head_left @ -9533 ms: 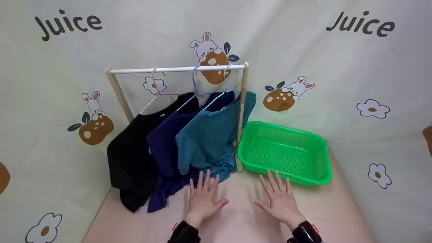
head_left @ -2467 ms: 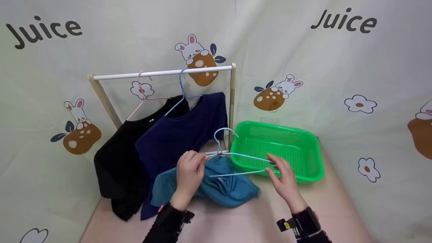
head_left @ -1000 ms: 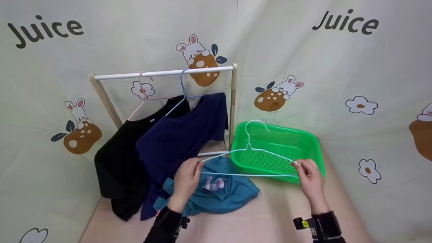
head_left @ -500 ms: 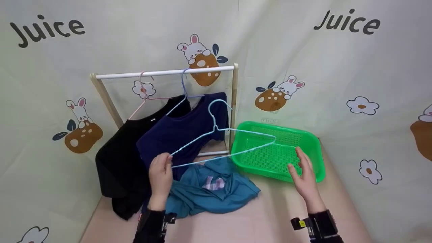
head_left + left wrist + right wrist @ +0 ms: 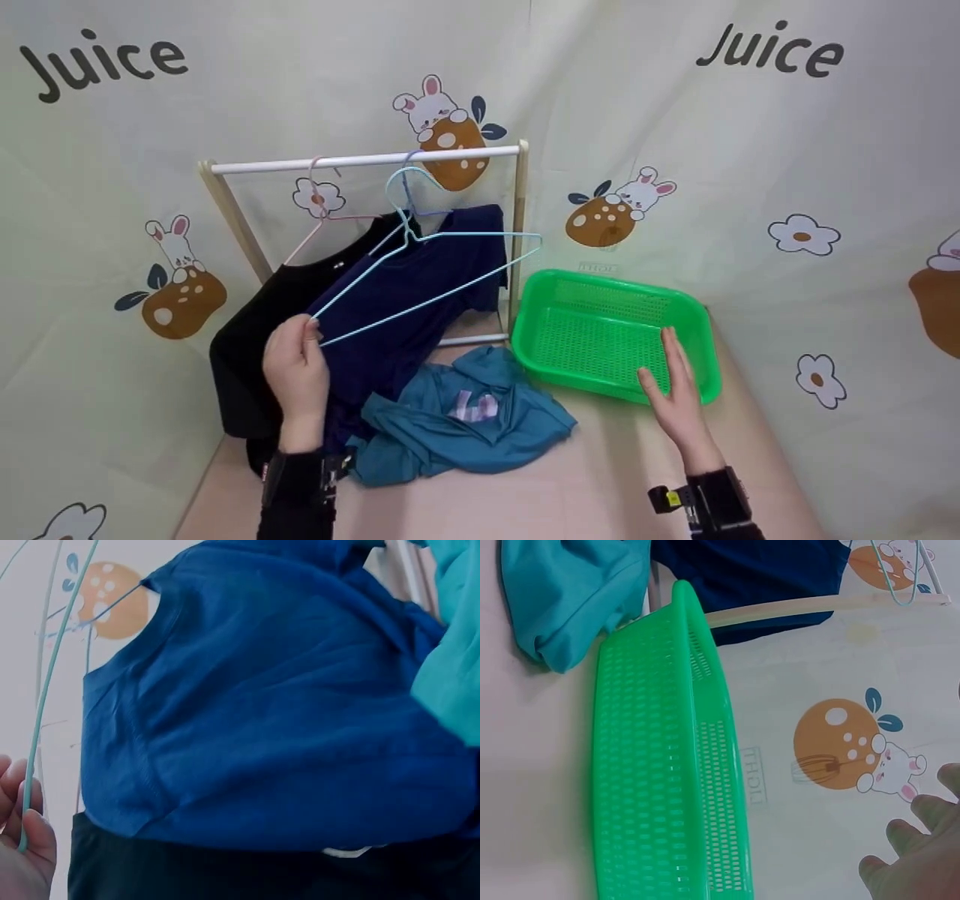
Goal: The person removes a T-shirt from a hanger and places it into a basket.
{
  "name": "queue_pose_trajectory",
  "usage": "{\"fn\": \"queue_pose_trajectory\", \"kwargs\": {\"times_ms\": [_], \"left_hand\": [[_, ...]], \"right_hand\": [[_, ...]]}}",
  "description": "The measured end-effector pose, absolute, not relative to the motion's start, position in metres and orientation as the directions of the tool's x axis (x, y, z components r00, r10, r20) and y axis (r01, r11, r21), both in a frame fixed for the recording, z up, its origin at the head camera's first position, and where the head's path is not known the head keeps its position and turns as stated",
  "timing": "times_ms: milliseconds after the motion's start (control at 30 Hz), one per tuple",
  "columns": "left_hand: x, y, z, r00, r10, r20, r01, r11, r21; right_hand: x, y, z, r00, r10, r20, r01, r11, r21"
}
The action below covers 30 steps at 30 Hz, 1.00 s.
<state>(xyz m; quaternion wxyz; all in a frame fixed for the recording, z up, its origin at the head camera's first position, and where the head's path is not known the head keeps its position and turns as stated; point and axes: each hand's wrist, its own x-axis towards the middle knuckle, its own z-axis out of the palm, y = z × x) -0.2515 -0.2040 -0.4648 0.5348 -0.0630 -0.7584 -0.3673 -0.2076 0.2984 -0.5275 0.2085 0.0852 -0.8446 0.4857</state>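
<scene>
Pale backdrop (image 5: 637, 90); printed rabbits (image 5: 433, 112), flowers (image 5: 806, 235), "Juice" lettering (image 5: 771, 49). Light pinkish tabletop (image 5: 585, 499).

Shirt (image 5: 457, 442) on table (image 5: 465, 517) before rack (image 5: 360, 160), basket (image 5: 615, 282) right, perhaps touching rack

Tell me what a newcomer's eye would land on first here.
Probably the bright green basket, right of the clothes rack in the head view. Next, the bare pale-blue hanger that the left hand holds by one end before the navy shirt. Then the teal shirt, crumpled on the table left of the basket.
</scene>
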Motion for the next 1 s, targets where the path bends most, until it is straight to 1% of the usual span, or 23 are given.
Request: {"fn": "queue_pose_trajectory", "kwargs": {"times_ms": [267,467,633,867,1000], "left_hand": [[-0.250,-0.217,-0.455,-0.404,-0.338,0.850,0.413,0.762,0.499],[-0.259,-0.206,-0.449,-0.410,-0.316,0.856,0.381,0.793,0.475],[-0.275,-0.189,-0.441,-0.412,-0.277,0.868,0.403,0.799,0.446],[-0.299,-0.164,-0.429,-0.440,-0.235,0.867,0.432,0.791,0.434],[-0.310,-0.151,-0.423,-0.436,-0.221,0.873,0.463,0.777,0.428]], "right_hand": [[-0.207,0.299,-0.534,-0.908,0.063,0.414,-0.322,0.527,-0.787],[-0.208,0.294,-0.536,-0.896,0.038,0.442,-0.359,0.524,-0.773],[-0.210,0.285,-0.539,-0.891,0.009,0.454,-0.385,0.518,-0.764],[-0.209,0.265,-0.551,-0.890,-0.034,0.455,-0.403,0.524,-0.750],[-0.208,0.253,-0.557,-0.884,-0.070,0.463,-0.425,0.535,-0.730]]}}
